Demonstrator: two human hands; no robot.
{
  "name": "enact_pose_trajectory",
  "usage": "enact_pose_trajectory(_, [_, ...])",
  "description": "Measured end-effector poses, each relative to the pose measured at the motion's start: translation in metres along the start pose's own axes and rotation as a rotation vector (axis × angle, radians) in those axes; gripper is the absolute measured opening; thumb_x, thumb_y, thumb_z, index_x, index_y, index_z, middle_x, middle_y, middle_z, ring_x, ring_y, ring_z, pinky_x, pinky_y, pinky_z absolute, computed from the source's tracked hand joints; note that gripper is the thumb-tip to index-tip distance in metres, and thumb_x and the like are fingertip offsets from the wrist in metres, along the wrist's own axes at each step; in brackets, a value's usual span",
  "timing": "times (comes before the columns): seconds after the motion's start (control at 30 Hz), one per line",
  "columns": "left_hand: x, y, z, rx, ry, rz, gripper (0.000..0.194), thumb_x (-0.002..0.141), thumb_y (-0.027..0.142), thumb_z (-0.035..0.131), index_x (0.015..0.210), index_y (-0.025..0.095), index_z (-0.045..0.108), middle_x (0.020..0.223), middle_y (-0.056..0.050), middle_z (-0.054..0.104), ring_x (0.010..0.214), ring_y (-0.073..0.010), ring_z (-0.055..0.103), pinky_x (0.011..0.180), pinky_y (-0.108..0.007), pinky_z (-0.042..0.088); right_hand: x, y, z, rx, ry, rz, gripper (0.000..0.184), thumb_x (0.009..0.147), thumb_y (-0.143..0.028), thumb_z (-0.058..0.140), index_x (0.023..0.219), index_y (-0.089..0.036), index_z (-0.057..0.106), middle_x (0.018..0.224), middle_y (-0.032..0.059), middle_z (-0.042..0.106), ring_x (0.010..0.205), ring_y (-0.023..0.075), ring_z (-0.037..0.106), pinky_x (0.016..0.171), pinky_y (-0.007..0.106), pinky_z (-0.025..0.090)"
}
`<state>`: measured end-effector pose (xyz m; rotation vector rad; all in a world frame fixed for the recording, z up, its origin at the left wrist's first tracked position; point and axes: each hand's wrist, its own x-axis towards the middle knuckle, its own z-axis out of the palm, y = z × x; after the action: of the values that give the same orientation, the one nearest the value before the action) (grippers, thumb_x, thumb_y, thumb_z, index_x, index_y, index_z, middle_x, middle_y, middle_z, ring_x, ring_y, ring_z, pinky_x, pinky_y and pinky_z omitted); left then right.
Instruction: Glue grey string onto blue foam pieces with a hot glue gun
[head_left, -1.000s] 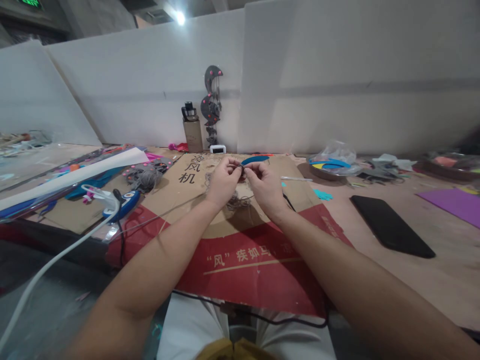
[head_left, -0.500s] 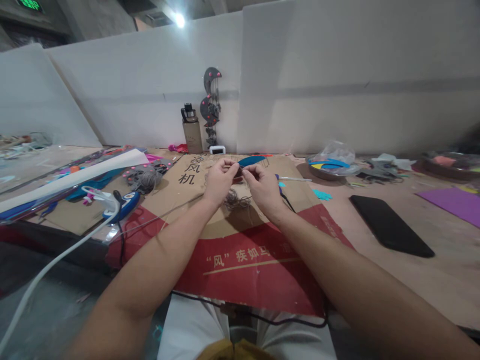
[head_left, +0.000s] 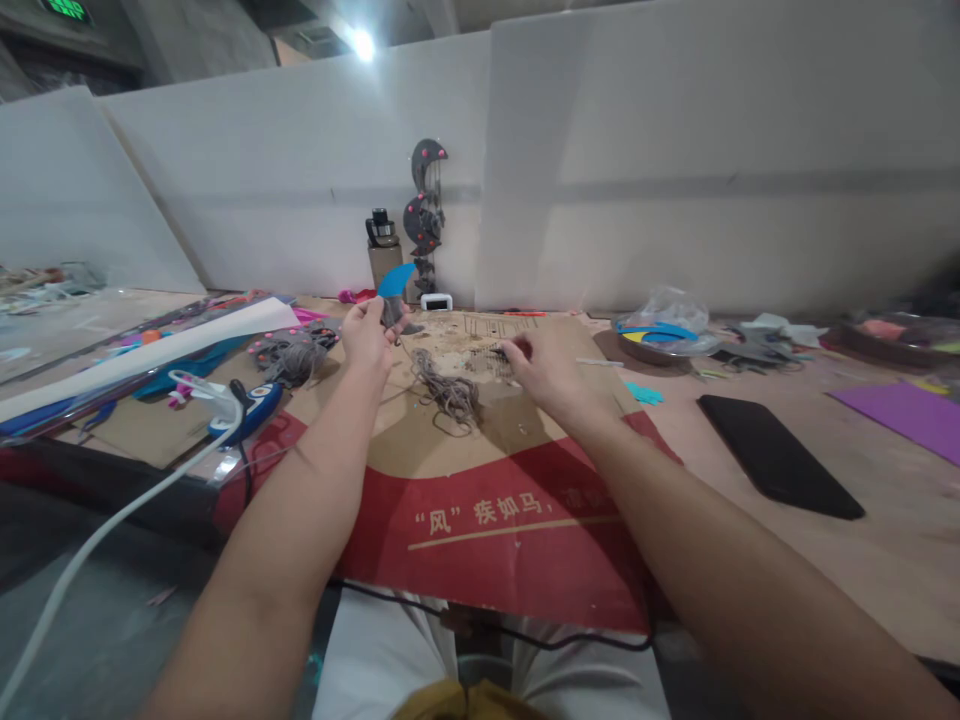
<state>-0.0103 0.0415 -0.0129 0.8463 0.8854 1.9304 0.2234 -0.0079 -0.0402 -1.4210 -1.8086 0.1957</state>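
Observation:
Raised at the left of the cardboard, my left hand [head_left: 367, 335] is closed on a blue crescent-shaped piece [head_left: 397, 281] with a grey lower part. A strand of grey yarn seems to run down from it. On the cardboard [head_left: 480, 450] between my hands lies a loose bundle of grey yarn [head_left: 448, 388]. To the right of the yarn, my right hand [head_left: 541, 370] is low over the cardboard with its fingers curled together. Something small and dark shows at its fingertips, too small to name.
A glue gun [head_left: 255, 410] with a white cable stands at the left, near a grey yarn tangle [head_left: 294, 355]. A bottle [head_left: 385, 250] and a hanging grey crescent ornament [head_left: 426, 215] are at the back. Rightward lie a black phone [head_left: 780, 455] and a bowl of coloured pieces [head_left: 660, 335].
My hands, together over the cardboard before, have parted. The left has moved left and up with the blue crescent piece; the right has moved slightly right. The yarn bundle now shows more fully.

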Motion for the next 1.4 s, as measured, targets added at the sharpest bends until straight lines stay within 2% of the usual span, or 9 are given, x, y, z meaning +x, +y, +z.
enact_pose_trajectory(0.07, [-0.01,-0.003,0.007,0.018,-0.049,-0.016,0.013,0.082,0.024,0.06,0.078,0.019,0.048,0.069,-0.001,0.066,0.071,-0.0138,0.069,0.069,-0.028,0.058,0.005,0.022,-0.002,-0.257,-0.019,0.157,0.027,0.081,-0.039,0.056,0.083,-0.014,0.066,0.088,0.0191,0.066,0.085,0.027,0.059,0.072,0.035,0.04])
enact_pose_trajectory(0.13, [-0.021,-0.006,0.014,0.037,-0.107,-0.033,0.013,0.082,0.024,0.061,0.079,0.019,0.049,0.069,-0.001,0.065,0.072,-0.0143,0.069,0.07,-0.028,0.058,0.006,0.042,-0.001,-0.4,-0.16,0.289,0.032,0.078,-0.039,0.058,0.089,-0.01,0.067,0.092,0.0238,0.067,0.085,0.0306,0.062,0.069,0.036,0.041])
enact_pose_trajectory(0.3, [-0.036,-0.011,0.022,0.057,-0.198,-0.091,0.015,0.08,0.023,0.063,0.082,0.017,0.049,0.075,-0.004,0.067,0.072,-0.0154,0.069,0.071,-0.033,0.058,0.006,0.059,0.001,-0.273,-0.296,0.338,0.014,0.07,-0.03,0.063,0.076,-0.018,0.067,0.071,0.0128,0.068,0.064,0.0228,0.062,0.054,0.03,0.038])
enact_pose_trajectory(0.47, [-0.035,-0.015,0.02,0.062,-0.233,-0.096,0.013,0.081,0.02,0.06,0.084,0.018,0.048,0.076,-0.003,0.067,0.071,-0.0146,0.069,0.071,-0.034,0.058,0.011,0.049,-0.009,-0.005,-0.104,0.403,0.013,0.063,-0.027,0.065,0.056,-0.02,0.057,0.043,0.0014,0.048,0.045,0.0154,0.047,0.045,0.026,0.033])
enact_pose_trajectory(0.67, [-0.031,-0.018,0.017,0.057,-0.237,-0.123,0.013,0.08,0.018,0.06,0.084,0.018,0.047,0.071,-0.001,0.065,0.068,-0.0124,0.068,0.069,-0.03,0.057,0.018,0.011,-0.003,0.646,0.115,0.532,0.008,0.062,-0.016,0.054,0.065,-0.022,0.048,0.055,-0.0024,0.048,0.045,0.0115,0.045,0.045,0.026,0.04])
enact_pose_trajectory(0.8, [-0.03,-0.018,0.014,0.074,-0.241,-0.15,0.014,0.078,0.02,0.061,0.083,0.017,0.048,0.072,-0.002,0.066,0.065,-0.0125,0.067,0.064,-0.029,0.057,0.017,-0.025,-0.013,0.783,0.155,0.336,0.017,0.062,-0.016,0.058,0.076,-0.023,0.051,0.067,-0.0021,0.055,0.054,0.012,0.05,0.051,0.027,0.046])
enact_pose_trajectory(0.97, [-0.032,-0.021,0.014,0.068,-0.262,-0.14,0.009,0.079,0.017,0.058,0.082,0.017,0.049,0.07,-0.001,0.064,0.062,-0.0113,0.065,0.063,-0.029,0.058,-0.003,-0.055,-0.021,0.61,0.093,0.035,0.015,0.073,-0.026,0.058,0.087,-0.021,0.058,0.073,0.0011,0.058,0.06,0.0142,0.051,0.059,0.029,0.044])
enact_pose_trajectory(1.17, [-0.038,-0.028,0.017,0.104,-0.313,-0.138,0.011,0.077,0.02,0.06,0.081,0.016,0.05,0.068,-0.001,0.064,0.062,-0.0133,0.065,0.061,-0.03,0.058,-0.022,-0.037,0.002,0.565,0.148,-0.009,0.02,0.078,-0.038,0.056,0.086,-0.02,0.057,0.072,0.0036,0.059,0.06,0.0174,0.051,0.061,0.033,0.045])
enact_pose_trajectory(1.4, [-0.046,-0.025,0.023,0.107,-0.354,-0.147,0.009,0.076,0.02,0.06,0.079,0.015,0.053,0.069,-0.004,0.067,0.065,-0.0162,0.068,0.059,-0.03,0.058,-0.023,-0.019,0.007,0.397,0.092,-0.07,0.032,0.084,-0.046,0.054,0.101,-0.02,0.06,0.093,0.0102,0.067,0.086,0.0266,0.061,0.079,0.042,0.047])
